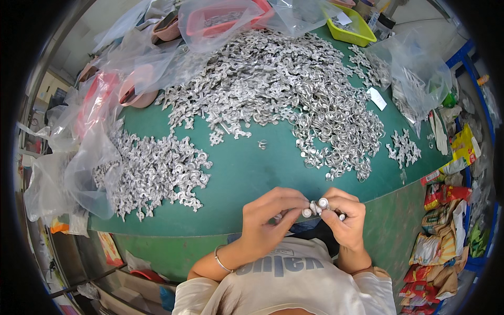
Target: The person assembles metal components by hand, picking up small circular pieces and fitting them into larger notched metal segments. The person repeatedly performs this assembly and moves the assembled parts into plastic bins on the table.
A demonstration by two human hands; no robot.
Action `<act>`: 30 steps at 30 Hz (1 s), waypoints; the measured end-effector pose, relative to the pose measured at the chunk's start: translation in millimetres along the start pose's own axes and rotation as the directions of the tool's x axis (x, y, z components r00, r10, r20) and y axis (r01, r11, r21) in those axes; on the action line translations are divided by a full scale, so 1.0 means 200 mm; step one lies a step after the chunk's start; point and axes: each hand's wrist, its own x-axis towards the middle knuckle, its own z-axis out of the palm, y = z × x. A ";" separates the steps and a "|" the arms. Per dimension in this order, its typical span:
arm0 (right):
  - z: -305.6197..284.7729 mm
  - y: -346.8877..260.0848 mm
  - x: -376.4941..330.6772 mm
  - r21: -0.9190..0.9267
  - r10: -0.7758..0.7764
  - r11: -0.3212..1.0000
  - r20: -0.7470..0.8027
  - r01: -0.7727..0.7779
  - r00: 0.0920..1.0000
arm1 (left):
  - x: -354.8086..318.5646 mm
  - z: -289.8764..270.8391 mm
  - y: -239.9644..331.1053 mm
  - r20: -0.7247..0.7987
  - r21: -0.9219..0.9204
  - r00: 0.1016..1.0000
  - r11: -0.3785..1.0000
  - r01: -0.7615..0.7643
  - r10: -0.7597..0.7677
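Just past the table's near edge, in front of my chest, my left hand and my right hand meet with fingers pinched. Between their fingertips is a small silver metal casting with round knobs. Another bit of metal shows inside the curled left fingers, and a knob end pokes out of the right hand; I cannot tell whether these belong to the same piece. Ahead of my hands, a heap of silver ring-shaped parts joins a wide pile of branched silver castings. One loose ring lies apart on the green table.
A second pile of castings lies at the left, and a small cluster at the right. Clear plastic bags, a pink basket and a yellow-green basket line the edges. Colourful packets fill a blue rack at the right.
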 end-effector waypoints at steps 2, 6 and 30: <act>0.01 -0.01 0.00 -0.033 0.038 0.999 -0.011 -0.038 0.999 | -0.01 -0.01 -0.02 -0.006 -0.023 1.000 0.999 0.024 -0.024; 0.03 -0.02 -0.01 -0.092 0.015 0.996 -0.001 -0.015 1.000 | 0.01 -0.02 0.00 0.066 -0.109 0.979 0.974 0.198 -0.191; 0.04 -0.01 -0.03 -0.009 -0.018 1.000 -0.032 0.018 0.999 | 0.00 -0.03 -0.03 0.126 -0.339 0.976 0.916 0.213 -0.180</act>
